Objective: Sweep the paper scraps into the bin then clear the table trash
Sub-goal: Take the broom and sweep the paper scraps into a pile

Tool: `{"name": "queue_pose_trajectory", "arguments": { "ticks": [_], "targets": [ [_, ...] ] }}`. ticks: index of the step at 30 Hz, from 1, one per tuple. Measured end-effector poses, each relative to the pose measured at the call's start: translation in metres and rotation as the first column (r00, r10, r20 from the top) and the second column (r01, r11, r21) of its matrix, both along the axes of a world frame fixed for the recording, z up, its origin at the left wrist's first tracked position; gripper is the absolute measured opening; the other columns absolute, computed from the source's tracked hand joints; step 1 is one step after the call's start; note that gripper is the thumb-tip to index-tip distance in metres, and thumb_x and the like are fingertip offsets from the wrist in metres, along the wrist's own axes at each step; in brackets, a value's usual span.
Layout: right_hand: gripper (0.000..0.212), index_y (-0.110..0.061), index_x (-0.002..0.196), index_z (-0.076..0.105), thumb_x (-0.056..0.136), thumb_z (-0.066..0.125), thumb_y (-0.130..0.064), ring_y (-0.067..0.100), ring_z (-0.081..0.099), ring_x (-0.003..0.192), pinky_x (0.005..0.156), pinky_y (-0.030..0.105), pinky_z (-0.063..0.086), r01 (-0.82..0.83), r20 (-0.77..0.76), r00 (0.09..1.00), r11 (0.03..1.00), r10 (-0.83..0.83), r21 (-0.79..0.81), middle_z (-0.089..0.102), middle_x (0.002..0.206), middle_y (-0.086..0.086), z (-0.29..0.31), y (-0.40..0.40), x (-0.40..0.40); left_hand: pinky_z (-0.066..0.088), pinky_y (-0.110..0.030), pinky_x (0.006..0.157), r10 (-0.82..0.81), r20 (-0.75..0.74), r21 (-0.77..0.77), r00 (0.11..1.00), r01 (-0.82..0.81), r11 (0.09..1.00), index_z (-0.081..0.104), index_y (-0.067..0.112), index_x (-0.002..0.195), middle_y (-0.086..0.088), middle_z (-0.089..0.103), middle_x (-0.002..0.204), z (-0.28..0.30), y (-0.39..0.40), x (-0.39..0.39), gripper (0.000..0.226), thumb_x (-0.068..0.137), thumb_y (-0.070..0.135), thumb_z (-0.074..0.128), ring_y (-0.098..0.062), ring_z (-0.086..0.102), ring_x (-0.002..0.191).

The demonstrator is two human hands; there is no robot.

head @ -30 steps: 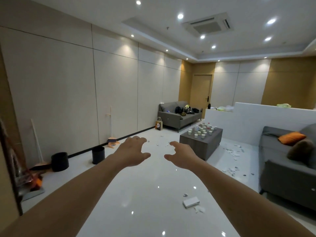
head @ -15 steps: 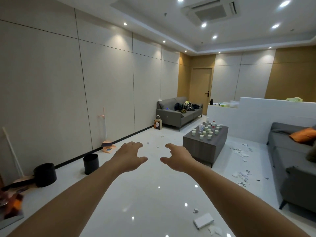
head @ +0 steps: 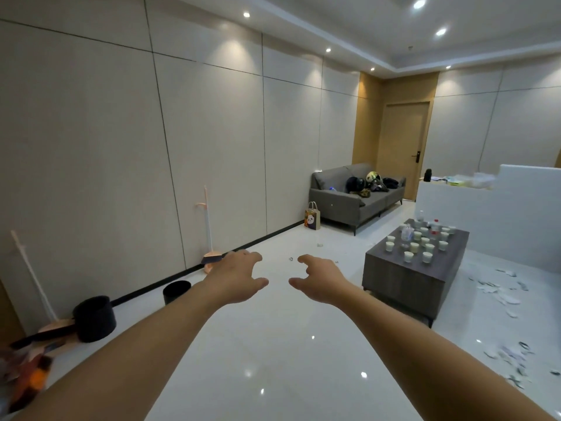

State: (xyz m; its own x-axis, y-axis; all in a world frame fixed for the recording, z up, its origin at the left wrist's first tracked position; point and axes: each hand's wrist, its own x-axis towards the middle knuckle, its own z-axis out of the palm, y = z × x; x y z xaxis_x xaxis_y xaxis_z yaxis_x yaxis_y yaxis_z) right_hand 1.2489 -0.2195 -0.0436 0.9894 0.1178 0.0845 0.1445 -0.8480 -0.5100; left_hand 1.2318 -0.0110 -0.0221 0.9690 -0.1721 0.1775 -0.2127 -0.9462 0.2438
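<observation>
Both arms reach forward over the white floor. My left hand (head: 238, 279) and my right hand (head: 321, 281) are empty, fingers spread and curled. Just past my left hand a pink broom with its dustpan (head: 209, 235) leans on the left wall. Two black bins stand by that wall: a small one (head: 176, 291) and a larger one (head: 94, 318). Paper scraps (head: 501, 294) lie scattered on the floor at the right. The grey coffee table (head: 406, 284) carries several paper cups (head: 417, 246) and bottles.
A second broom (head: 30, 275) leans at the far left beside the larger bin. A grey sofa (head: 352, 199) with dark items and a gift bag (head: 312, 219) stand at the back. A white partition (head: 498, 220) rises behind the table. Blurred orange objects (head: 27, 381) sit bottom left.
The view has turned left and moved forward along the wall. The broom, bins and table look nearer. Both hands stay empty and held out in front.
</observation>
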Motion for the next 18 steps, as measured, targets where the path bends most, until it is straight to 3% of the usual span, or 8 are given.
{"name": "queue_pose_trajectory", "arguments": {
  "ticks": [11,18],
  "targets": [
    [0.071,-0.019,0.152,0.04,0.091,0.067,-0.043,0.023,0.053,0.13,0.103,0.035,0.047,-0.028,-0.054,0.998,0.999,0.025,-0.047,0.051,0.15,0.005,-0.029,0.054,0.275,0.044,-0.04,0.099,0.031,-0.024,-0.057,0.999,-0.033,0.998,0.041,0.029,0.142,0.006,0.045,0.142,-0.036,0.061,0.278,0.066,0.084,0.054,0.059,-0.019,0.044,0.125],
    [0.07,-0.018,0.15,0.042,0.09,0.067,-0.043,0.022,0.055,0.127,0.102,0.036,0.05,-0.027,-0.066,0.997,0.999,0.029,0.025,0.054,0.146,0.006,-0.016,0.122,0.457,0.045,-0.041,0.098,0.063,-0.113,-0.129,0.992,-0.078,0.989,0.044,0.03,0.139,0.005,0.048,0.137,-0.032,0.129,0.462,0.068,0.078,0.058,0.057,-0.018,0.046,0.123]
  ]
}}
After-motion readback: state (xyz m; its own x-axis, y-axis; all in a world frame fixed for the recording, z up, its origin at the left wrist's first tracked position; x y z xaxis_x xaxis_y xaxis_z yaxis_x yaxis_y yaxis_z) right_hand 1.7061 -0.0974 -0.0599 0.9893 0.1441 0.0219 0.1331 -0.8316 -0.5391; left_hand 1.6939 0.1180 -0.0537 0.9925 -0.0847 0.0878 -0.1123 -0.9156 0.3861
